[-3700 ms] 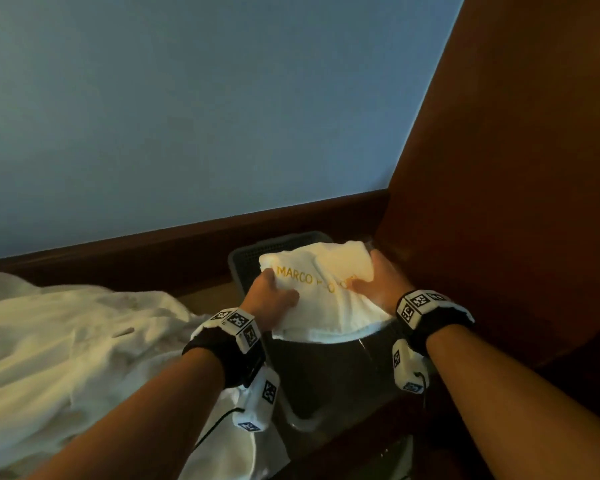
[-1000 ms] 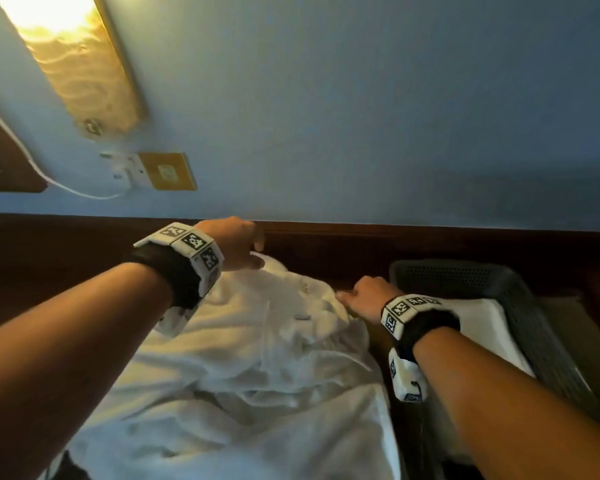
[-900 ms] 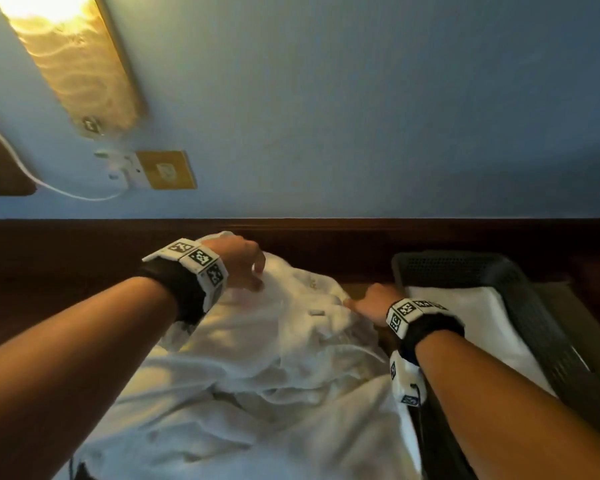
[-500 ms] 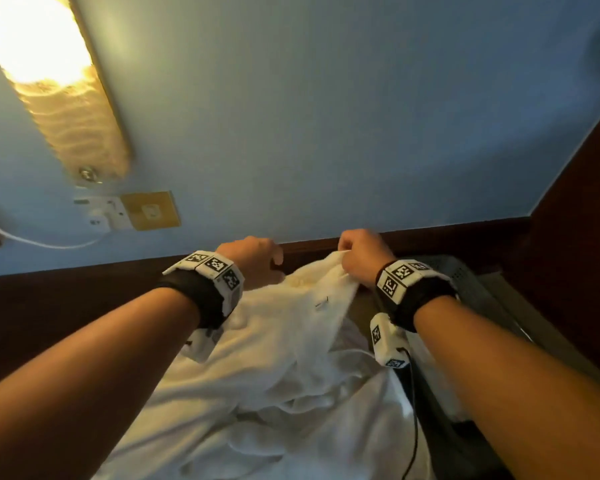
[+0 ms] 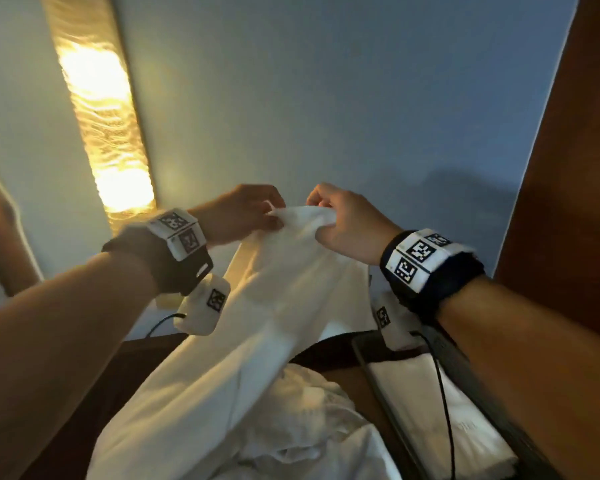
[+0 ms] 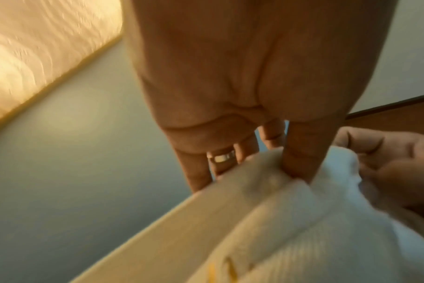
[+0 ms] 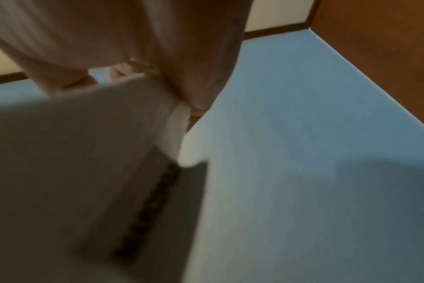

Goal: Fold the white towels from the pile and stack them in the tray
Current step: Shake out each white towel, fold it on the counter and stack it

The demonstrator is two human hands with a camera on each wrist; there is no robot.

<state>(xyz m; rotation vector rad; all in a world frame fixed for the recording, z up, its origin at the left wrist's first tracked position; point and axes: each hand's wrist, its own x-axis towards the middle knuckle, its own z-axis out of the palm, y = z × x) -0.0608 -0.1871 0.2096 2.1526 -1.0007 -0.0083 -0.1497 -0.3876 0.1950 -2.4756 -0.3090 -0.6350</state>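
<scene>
- Both of your hands have risen since half a second ago: your left hand (image 5: 243,213) and right hand (image 5: 343,223) now hold one white towel (image 5: 284,289) up in front of the blue wall (image 5: 326,98), well above the pile (image 5: 291,410).
- Each grip is pinching the top edge of this towel, the two hands close together near 12 o'clock of the view; the cloth hangs down from them toward the pile at 6 o'clock.
- In the left wrist view, the thumb and fingers (image 6: 300,157) of your left hand press the towel's hem between them, and a ring (image 6: 222,158) shows on one finger.
- I judge this means a new towel is taken out and must be opened flat before the first fold; your hands probably must slide apart along the edge.
- The tray (image 5: 388,393) lies at 4 o'clock, with a folded towel (image 5: 430,403) already inside it.
- The lower end of the lifted towel merges with the pile, so I cannot tell if it is fully free.
- The right wrist view is blurred; the fingers there are hard to make out.
- A lit wall lamp (image 5: 97,109) is at 10 o'clock, and the tabletop is mostly hidden under cloth.
</scene>
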